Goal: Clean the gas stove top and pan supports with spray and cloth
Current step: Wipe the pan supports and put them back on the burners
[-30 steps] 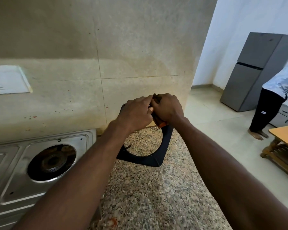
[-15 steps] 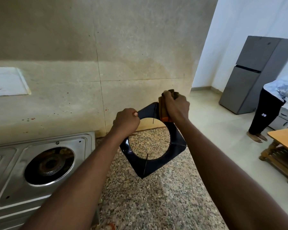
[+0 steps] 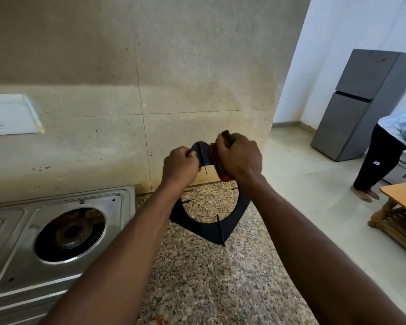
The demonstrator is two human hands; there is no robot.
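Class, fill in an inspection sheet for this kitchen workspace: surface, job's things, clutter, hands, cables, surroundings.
Surface: speckled granite countertop; steel stove top at its left, one burner uncovered.
Job's things: black pan support held on edge over the countertop; orange-brown cloth wrapped over its upper rim; spray not in view.
Clutter: small reddish bit at the countertop's near edge, kind unclear.
Hands: left hand grips the pan support's top corner; right hand grips the cloth round the rim.
Cables: nothing seen.
Surroundings: red-spattered wall, grey fridge, wooden table, another person standing.
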